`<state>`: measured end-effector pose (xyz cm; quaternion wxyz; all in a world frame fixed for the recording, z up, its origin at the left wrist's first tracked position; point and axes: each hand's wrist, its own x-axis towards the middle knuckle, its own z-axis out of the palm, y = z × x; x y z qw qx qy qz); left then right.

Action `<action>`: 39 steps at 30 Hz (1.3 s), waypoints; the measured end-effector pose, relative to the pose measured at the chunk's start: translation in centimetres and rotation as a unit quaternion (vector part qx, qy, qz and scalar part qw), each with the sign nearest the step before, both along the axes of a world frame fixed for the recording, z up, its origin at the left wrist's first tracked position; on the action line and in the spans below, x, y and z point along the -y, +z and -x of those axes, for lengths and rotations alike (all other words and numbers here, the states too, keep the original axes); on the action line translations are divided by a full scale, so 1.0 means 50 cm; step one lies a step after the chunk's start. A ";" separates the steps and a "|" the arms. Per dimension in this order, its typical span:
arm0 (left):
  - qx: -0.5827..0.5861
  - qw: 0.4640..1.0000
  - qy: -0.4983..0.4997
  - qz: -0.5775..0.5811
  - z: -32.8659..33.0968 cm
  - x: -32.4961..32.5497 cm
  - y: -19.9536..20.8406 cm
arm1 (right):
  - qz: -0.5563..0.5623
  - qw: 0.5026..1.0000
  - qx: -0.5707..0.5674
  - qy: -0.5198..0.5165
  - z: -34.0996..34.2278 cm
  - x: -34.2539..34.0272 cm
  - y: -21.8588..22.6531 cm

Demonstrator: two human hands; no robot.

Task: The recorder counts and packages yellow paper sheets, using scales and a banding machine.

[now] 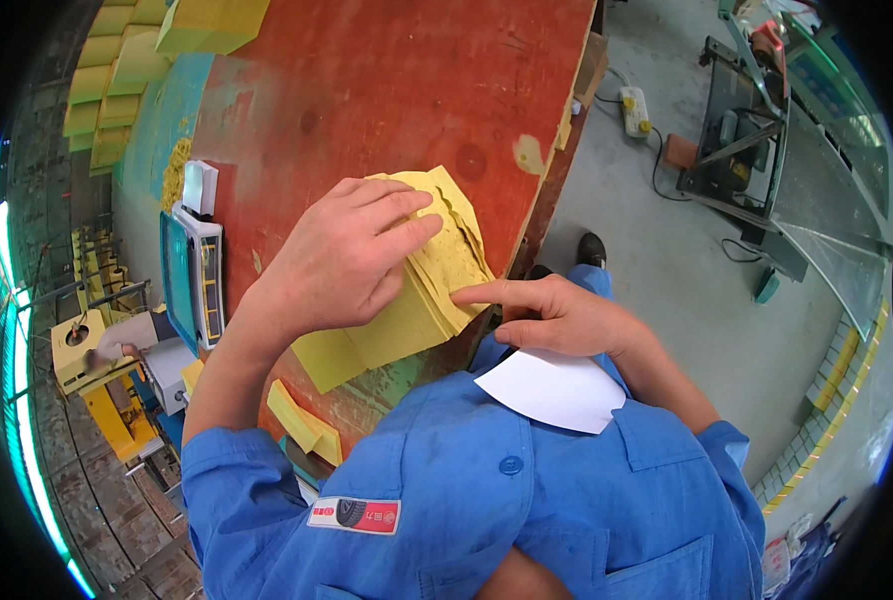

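A thick stack of yellow paper sheets [396, 330] lies at the near edge of the red table, its right-hand edges fanned, uneven and ragged. My left hand [346, 255] is bent over the upper part of the stack, gripping it with curved fingers on the top sheets. From the right, my right hand [561, 315] reaches in, its index fingertip touching the fanned edges and its thumb tucked below. A white sheet of paper [556, 390] with a curved lower edge sticks out beneath that hand, in front of my blue jacket; the curled fingers that seem to hold it are hidden.
The worn red tabletop [386, 90] stretches away. On its left are a blue-lidded scale [204, 270] and several yellow paper stacks [116, 80]; folded yellow paper [304, 425] lies nearer. On the floor at right are a power strip [634, 112] and a metal-framed machine [736, 140]. Another person works far left.
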<state>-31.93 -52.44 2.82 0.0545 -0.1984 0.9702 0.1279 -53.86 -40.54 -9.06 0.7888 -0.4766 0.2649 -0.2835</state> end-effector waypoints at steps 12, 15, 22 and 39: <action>-0.012 1.000 -0.023 0.000 -0.012 -0.006 0.003 | -0.276 0.854 0.094 -0.432 0.026 -0.039 -0.110; -0.037 0.999 -0.018 0.003 -0.027 -0.013 0.001 | -0.231 0.869 0.106 -0.424 0.000 -0.105 -0.088; -0.075 0.997 0.000 -0.014 -0.046 -0.024 -0.008 | -0.268 0.841 0.037 -0.468 -0.032 -0.149 -0.029; -0.107 0.994 0.021 0.021 -0.063 -0.046 -0.018 | 0.369 0.722 -0.500 -0.304 -0.112 0.129 0.080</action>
